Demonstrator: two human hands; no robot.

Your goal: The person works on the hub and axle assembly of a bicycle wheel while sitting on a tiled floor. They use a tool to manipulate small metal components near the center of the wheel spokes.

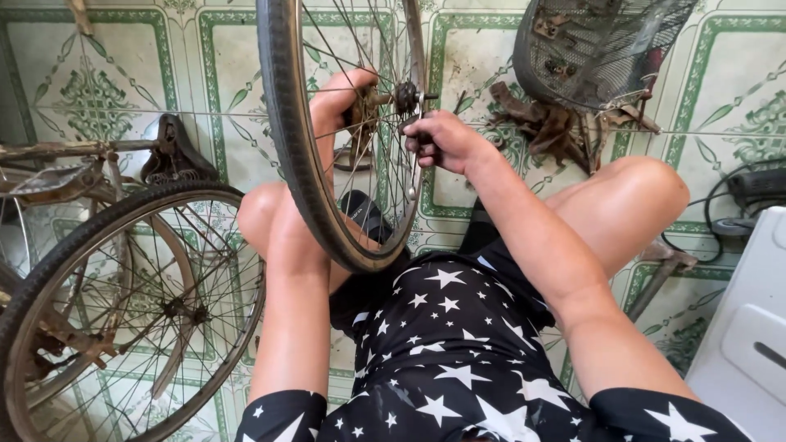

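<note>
A loose bicycle wheel (288, 135) with a black tyre stands upright between my knees. Its hub (404, 96) sits near the top middle of the view. My left hand (342, 96) reaches through the spokes from the left and grips a rusty part beside the hub. My right hand (442, 139) is on the right side of the hub, fingers closed on a small metal tool or nut at the axle end. Just what it pinches is too small to tell.
An upturned bicycle lies at the left with its wheel (123, 311) and black saddle (173, 154) on the green patterned tile floor. A wire basket (598, 49) and rusty parts (544, 123) lie at the upper right. A black cable (720, 205) and a white box (749, 327) are at the right.
</note>
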